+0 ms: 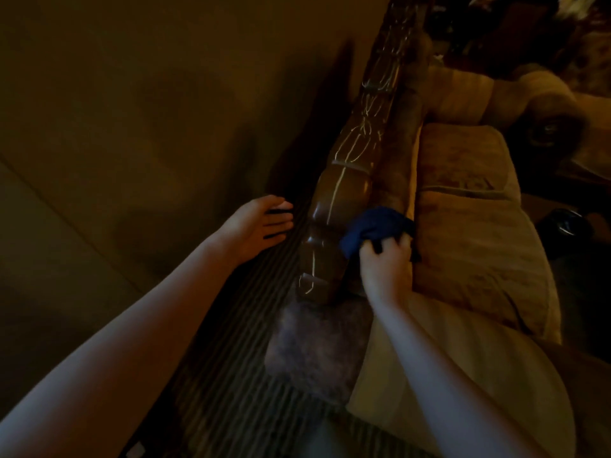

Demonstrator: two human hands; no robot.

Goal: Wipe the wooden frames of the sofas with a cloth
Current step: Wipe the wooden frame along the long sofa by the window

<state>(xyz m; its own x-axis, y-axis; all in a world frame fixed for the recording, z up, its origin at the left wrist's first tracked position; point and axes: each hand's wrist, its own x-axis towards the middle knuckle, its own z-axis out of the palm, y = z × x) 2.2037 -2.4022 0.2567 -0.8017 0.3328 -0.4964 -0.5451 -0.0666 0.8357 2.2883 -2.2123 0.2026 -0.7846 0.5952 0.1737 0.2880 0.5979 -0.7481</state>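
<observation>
Right hand [385, 264], fingers curled around a bunched dark blue cloth [377, 228], presses it against the inner side of the carved, glossy dark-brown wooden top rail [344, 190] of the sofa, which runs away from the hand toward the top of the view. Left hand [256, 226], fingers extended and close together, holding nothing, lies on the far side of that rail over the ribbed dark back panel [238, 325]. Just right of the cloth-holding hand sit tan fabric back cushions [469, 226]; below its wrist, a grey plush upholstered corner [314, 345].
</observation>
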